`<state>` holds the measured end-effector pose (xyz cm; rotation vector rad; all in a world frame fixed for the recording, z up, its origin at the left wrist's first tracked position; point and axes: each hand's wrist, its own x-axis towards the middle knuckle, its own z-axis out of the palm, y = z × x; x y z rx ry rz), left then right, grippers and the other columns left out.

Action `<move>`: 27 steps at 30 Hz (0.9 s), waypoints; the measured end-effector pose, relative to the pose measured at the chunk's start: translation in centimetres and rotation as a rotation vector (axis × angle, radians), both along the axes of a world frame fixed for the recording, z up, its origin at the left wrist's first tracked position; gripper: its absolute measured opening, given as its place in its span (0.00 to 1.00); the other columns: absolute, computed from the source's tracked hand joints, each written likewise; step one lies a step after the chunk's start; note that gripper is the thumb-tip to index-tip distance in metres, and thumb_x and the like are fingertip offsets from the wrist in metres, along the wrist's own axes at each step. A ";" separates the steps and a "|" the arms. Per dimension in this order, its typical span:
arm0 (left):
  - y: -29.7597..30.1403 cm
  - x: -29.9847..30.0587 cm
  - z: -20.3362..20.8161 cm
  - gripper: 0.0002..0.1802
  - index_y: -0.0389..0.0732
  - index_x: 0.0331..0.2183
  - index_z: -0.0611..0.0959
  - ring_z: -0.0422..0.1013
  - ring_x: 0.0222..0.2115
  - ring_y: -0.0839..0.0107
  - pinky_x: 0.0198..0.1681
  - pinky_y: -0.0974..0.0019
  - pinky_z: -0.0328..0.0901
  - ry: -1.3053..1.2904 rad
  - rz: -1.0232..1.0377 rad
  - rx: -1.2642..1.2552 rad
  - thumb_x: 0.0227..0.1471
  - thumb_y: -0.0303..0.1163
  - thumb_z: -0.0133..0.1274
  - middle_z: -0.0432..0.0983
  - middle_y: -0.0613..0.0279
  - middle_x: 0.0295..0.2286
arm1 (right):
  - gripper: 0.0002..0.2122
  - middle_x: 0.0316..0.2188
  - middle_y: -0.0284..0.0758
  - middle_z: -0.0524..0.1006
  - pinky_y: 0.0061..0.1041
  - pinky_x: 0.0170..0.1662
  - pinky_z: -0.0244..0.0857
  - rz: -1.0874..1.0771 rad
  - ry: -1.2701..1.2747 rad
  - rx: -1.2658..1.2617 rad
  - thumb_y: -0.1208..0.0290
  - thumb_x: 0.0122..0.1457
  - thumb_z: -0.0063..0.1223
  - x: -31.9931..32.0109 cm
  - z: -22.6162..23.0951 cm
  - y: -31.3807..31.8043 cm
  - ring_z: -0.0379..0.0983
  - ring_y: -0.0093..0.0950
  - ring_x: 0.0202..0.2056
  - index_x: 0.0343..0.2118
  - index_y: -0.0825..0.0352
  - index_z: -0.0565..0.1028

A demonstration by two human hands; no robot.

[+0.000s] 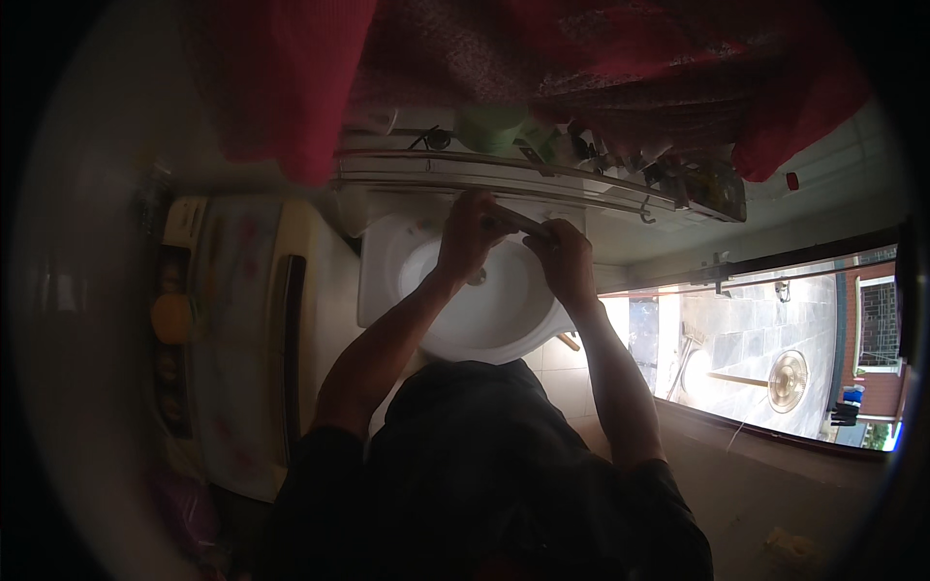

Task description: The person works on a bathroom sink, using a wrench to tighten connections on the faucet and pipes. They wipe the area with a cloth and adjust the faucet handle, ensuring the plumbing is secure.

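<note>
Both arms reach forward over a white washbasin (484,334). Between the hands is a narrow grey bar-like thing (519,221), held level above the far part of the bowl; the dim light hides its exact kind. My left hand (471,238) is closed around its left end. At the other end, my right hand (566,258) grips it with the fingers bent round. A drain fitting (477,278) shows at the bottom of the bowl, beneath the hands.
Left of the basin stands a cream washing machine (237,339), with a round yellow thing (170,320) on its dark panel. Metal rails (504,174) and a shelf of bottles run behind the basin. Red cloth (300,87) hangs above. A bright window (765,349) is at right.
</note>
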<state>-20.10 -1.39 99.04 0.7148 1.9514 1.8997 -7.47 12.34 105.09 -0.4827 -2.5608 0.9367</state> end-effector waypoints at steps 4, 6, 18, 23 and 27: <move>-0.7 1.5 -0.5 0.27 0.36 0.43 0.78 0.76 0.37 0.60 0.44 0.61 0.69 0.193 0.163 0.028 0.43 0.34 0.72 0.78 0.56 0.34 | 0.09 0.28 0.43 0.78 0.39 0.38 0.67 -0.037 -0.086 0.001 0.71 0.52 0.67 0.4 1.1 -0.6 0.77 0.43 0.34 0.31 0.71 0.78; -0.6 1.4 -0.1 0.29 0.36 0.45 0.78 0.76 0.39 0.59 0.45 0.60 0.69 0.321 0.137 -0.056 0.43 0.34 0.73 0.79 0.55 0.36 | 0.12 0.33 0.43 0.78 0.38 0.40 0.68 -0.040 -0.064 -0.005 0.71 0.51 0.68 1.2 -0.1 0.2 0.77 0.43 0.37 0.36 0.69 0.78; -5.1 -3.6 -3.2 0.21 0.35 0.48 0.80 0.78 0.42 0.52 0.46 0.57 0.72 0.488 0.135 -0.300 0.56 0.36 0.62 0.81 0.48 0.40 | 0.21 0.55 0.44 0.72 0.38 0.58 0.68 0.044 0.366 -1.672 0.68 0.68 0.50 2.5 -5.2 -0.7 0.70 0.39 0.56 0.60 0.72 0.65; -5.0 -3.5 -1.8 0.12 0.34 0.41 0.82 0.80 0.40 0.60 0.44 0.61 0.72 0.512 0.087 -0.298 0.59 0.32 0.59 0.82 0.53 0.40 | 0.12 0.55 0.25 0.75 0.30 0.58 0.66 0.398 0.551 -1.389 0.68 0.59 0.54 -2.7 -10.1 -0.2 0.69 0.35 0.53 0.46 0.58 0.78; -4.3 -2.7 -1.9 0.11 0.35 0.36 0.83 0.79 0.38 0.60 0.43 0.61 0.72 0.329 0.157 -0.273 0.58 0.34 0.60 0.82 0.53 0.39 | 0.12 0.53 0.26 0.76 0.28 0.53 0.69 0.384 0.671 -1.166 0.64 0.57 0.56 -4.0 -10.1 -0.1 0.71 0.31 0.50 0.43 0.56 0.80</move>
